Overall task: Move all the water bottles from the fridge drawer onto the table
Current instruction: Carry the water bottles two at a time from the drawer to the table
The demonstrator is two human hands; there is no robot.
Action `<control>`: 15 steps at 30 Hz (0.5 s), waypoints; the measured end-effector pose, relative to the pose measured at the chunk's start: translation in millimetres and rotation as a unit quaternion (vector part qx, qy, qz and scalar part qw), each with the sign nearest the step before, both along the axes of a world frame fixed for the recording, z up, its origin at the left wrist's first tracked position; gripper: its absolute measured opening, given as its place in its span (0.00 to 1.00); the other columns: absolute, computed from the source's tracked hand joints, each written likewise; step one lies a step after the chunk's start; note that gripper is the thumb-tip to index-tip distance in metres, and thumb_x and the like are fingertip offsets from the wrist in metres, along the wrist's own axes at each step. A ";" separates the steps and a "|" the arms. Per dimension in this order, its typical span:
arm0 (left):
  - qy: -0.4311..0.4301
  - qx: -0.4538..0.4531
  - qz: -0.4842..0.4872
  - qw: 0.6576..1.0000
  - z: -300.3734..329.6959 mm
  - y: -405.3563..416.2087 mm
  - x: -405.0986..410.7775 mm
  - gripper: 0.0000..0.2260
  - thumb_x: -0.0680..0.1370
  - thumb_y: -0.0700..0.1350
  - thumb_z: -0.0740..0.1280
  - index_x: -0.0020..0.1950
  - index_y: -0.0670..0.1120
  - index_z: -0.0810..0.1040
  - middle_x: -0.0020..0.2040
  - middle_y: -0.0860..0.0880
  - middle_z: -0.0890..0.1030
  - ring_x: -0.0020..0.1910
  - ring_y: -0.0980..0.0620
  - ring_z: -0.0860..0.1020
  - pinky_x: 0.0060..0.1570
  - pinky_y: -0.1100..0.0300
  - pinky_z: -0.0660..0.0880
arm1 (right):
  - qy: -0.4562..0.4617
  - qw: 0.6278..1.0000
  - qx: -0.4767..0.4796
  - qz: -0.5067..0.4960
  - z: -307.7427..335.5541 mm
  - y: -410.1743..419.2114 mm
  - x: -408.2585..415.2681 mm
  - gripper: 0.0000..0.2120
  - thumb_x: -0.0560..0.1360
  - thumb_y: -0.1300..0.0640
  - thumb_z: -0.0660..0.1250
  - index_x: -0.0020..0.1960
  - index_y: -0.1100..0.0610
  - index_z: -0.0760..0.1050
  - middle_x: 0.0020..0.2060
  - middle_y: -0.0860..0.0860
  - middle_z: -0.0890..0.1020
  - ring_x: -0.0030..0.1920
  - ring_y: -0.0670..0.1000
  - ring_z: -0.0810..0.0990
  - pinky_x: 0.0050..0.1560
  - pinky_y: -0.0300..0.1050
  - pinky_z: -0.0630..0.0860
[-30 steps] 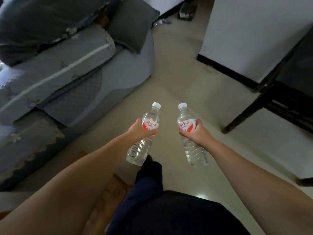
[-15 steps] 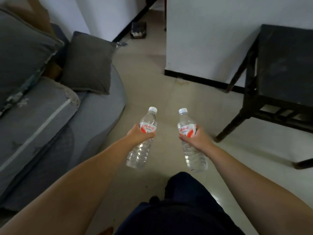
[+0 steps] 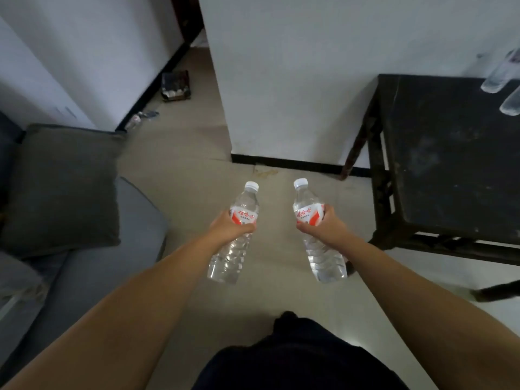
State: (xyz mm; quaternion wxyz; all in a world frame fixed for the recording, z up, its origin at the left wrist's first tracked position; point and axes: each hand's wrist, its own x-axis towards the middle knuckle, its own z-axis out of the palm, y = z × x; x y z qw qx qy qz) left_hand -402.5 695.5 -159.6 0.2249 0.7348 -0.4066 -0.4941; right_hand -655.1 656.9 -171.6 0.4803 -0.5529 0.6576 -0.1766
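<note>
Red-white labelled water bottles (image 3: 235,235) (image 3: 316,232), red characters unreadable, gripped by hands (image 3: 228,229) (image 3: 326,228)

The two held bottles (image 3: 235,235) (image 3: 315,235) are clear, glossy ribbed plastic with paper-like labels; the table (image 3: 450,153) is dark, matt, scuffed, possibly wood; the sofa (image 3: 92,277) and cushion (image 3: 62,187) are soft matt cloth; the floor (image 3: 180,164) looks smooth.

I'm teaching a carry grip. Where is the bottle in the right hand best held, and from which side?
Around the labelled band, from the side, as the right hand holds the right bottle now: the body is round and slim enough for fingers to wrap, cap up. The ribbed lower half looks softer.
</note>
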 end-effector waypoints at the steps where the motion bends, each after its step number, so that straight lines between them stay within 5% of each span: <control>1: 0.005 -0.002 0.000 1.000 -0.6 -17.2 -4.2 0.20 0.65 0.50 0.76 0.54 0.48 0.78 0.48 0.46 0.84 0.46 0.48 0.82 0.49 0.52 0.80 | 0.000 1.000 -0.004 -0.009 2.4 -15.0 -5.1 0.40 0.66 0.46 0.76 0.70 0.56 0.60 0.60 0.53 0.75 0.56 0.55 0.77 0.59 0.52 0.75; 11: 0.051 0.030 -0.128 0.990 -23.7 -176.1 -64.8 0.26 0.66 0.51 0.77 0.60 0.49 0.72 0.52 0.49 0.80 0.47 0.52 0.80 0.43 0.58 0.76 | -0.029 0.991 0.050 -0.121 -16.7 -111.8 -55.8 0.39 0.67 0.51 0.77 0.70 0.56 0.61 0.58 0.55 0.76 0.56 0.56 0.79 0.58 0.55 0.78; 15: 0.050 0.021 -0.196 0.979 -25.6 -264.4 -91.0 0.28 0.66 0.50 0.77 0.62 0.48 0.71 0.55 0.47 0.80 0.51 0.49 0.80 0.50 0.54 0.79 | -0.020 0.980 0.049 -0.193 -23.3 -167.4 -74.4 0.39 0.68 0.50 0.76 0.71 0.53 0.59 0.51 0.47 0.76 0.48 0.48 0.78 0.37 0.39 0.77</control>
